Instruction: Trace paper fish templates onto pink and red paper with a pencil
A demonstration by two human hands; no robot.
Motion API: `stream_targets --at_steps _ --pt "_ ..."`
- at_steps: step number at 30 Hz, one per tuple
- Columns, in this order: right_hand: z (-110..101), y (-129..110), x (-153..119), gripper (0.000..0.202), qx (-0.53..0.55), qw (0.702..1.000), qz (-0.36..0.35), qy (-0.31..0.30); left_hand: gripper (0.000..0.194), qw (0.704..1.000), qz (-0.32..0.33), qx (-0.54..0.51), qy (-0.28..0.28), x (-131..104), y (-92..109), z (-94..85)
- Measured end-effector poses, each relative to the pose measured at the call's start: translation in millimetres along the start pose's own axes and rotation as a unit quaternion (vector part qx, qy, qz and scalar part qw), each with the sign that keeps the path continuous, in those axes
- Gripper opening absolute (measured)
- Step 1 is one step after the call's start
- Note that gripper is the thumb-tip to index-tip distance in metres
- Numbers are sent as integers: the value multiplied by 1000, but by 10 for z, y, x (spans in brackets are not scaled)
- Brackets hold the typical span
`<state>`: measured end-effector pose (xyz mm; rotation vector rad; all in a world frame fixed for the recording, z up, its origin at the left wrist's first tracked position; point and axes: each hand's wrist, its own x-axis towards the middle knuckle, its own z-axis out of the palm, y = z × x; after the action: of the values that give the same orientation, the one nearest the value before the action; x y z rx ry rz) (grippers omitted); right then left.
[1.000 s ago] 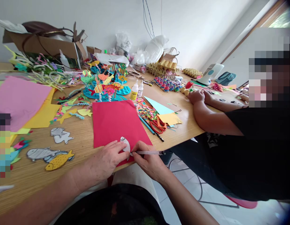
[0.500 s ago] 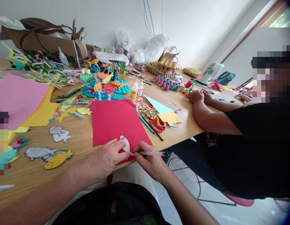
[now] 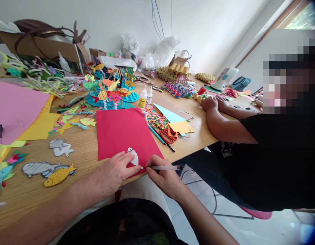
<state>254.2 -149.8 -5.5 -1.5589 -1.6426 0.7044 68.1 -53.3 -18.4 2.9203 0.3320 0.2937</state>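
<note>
A white paper fish cutout [image 3: 133,157] lies on a red sheet of paper [image 3: 121,131] at the table's near edge. My left hand [image 3: 119,166] rests flat on the sheet, its fingers spread and pressing on the fish. Between the thumb and fingers of my right hand [image 3: 161,175] is a clear-barrelled pen [image 3: 169,167]. Its tip touches the red paper or the fish's tail end; which one I cannot tell. To the left lie a yellow dotted paper fish [image 3: 60,175], a grey-striped paper fish [image 3: 38,167] and more grey cutouts [image 3: 62,148].
Beyond the sheet stand glue bottles [image 3: 142,97] and a blue-based model with paper fish [image 3: 111,92]. Pencils [image 3: 159,136], red-handled scissors [image 3: 170,136] and paper scraps [image 3: 156,120] lie to the right. Another person's forearms [image 3: 223,126] rest on the table. Pink paper [image 3: 19,107] is at left.
The camera view has shifted slightly, so the table things appear a little further left. Both hands keep nearly the same place, and the pen has moved only slightly at the fish's tail.
</note>
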Motion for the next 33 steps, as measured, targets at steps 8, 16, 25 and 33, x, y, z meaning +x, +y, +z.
stream_targets --at_steps 8,16,25,33 --pt "-12 15 -16 15 11 1000 -9 -1 37 1000 -3 16 7 15 36 -11" --pt "-14 -1 -10 15 4 1000 -7 2 42 999 4 27 16 -9 -17 72" --pt "-24 -1 2 14 -2 1000 -1 -12 31 1000 7 -26 -2 8 11 -36" --pt "-21 -15 25 14 -17 1000 -2 -26 32 999 -1 -41 4 -21 -17 -27"
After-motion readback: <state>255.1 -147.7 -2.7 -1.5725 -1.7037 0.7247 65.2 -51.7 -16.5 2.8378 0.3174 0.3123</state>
